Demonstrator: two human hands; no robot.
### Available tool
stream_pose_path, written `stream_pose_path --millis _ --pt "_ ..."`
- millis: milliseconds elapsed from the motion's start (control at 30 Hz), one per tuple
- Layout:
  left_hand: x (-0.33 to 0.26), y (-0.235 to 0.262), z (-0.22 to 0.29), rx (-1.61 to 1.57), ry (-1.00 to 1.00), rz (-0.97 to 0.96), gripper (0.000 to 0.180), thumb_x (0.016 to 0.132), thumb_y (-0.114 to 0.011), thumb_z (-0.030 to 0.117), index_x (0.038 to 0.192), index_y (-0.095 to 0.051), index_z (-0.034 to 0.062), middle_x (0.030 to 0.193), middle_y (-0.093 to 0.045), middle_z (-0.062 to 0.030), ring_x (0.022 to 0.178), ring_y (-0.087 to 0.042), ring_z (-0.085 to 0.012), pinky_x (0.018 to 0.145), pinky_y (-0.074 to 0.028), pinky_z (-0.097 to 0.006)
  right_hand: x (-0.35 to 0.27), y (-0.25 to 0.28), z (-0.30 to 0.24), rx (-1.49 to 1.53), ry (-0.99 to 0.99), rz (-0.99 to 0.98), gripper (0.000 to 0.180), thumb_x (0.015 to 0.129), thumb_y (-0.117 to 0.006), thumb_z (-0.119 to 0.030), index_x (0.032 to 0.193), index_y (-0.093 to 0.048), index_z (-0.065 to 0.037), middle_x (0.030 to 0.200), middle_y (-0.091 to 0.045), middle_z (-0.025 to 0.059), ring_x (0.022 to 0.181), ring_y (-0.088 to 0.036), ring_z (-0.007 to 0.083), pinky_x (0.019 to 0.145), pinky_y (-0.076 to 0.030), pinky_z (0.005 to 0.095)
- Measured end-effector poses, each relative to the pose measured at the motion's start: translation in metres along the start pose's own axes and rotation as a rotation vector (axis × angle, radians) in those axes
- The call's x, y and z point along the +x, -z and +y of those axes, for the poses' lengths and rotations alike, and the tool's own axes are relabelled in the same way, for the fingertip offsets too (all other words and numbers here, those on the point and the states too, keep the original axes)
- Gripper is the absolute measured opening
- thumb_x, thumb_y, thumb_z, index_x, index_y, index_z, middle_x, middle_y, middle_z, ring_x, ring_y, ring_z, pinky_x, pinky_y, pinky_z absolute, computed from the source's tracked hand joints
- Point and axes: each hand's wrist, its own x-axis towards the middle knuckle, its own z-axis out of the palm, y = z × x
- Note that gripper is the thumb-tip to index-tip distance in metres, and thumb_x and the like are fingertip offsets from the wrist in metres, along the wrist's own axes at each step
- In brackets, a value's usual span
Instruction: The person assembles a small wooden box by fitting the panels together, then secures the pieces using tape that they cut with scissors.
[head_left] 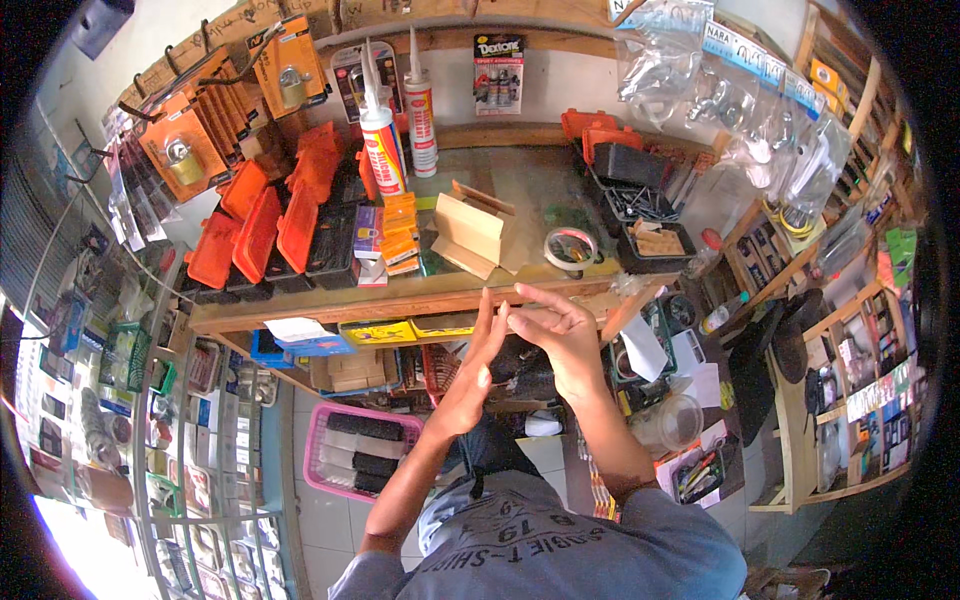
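Hands: we held our left hand flat and empty, fingertips touching our right hand.
Right hand: half-curled; contents unclear.
Counter: a tape roll lay beyond.
Tip: we judged slow, steady fingers best.

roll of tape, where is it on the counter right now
In the head view the roll of tape lies on the counter, right of the open cardboard box, left of the black tray, beyond the right hand.

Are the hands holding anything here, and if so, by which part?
Cannot be told. The left hand and right hand meet fingertip to fingertip before the counter; nothing shows between them.
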Motion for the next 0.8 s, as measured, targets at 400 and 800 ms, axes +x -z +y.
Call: stream_pose_path --millis 400,800 --pt "0.024 0.005 0.005 0.961 -0.025 0.105 0.076 0.096 -0.061 0.038 0.158 -0.031 0.0064 0.167 -0.010 -0.0258 0.154 -0.009 -0.0450 0.122 -0.012 -0.055 0.019 0.015 0.009 -0.037 0.140 0.075 0.035 0.086 -0.076 0.002 0.117 -0.060 0.007 0.103 -0.074 0.0193 0.093 -0.073 0.0192 0.087 -0.058 0.0313" --pt "0.076 0.043 -0.022 0.889 -0.173 0.236 0.074 0.093 -0.068 0.028 0.155 -0.035 0.0042 0.162 -0.027 -0.0231 0.150 -0.023 -0.0456 0.120 -0.022 -0.055 0.183 0.048 -0.007 -0.346 0.196 -0.009 0.043 0.093 -0.075 -0.023 0.129 -0.059 -0.007 0.117 -0.070 0.0084 0.111 -0.063 0.0148 0.094 -0.048 0.0293"
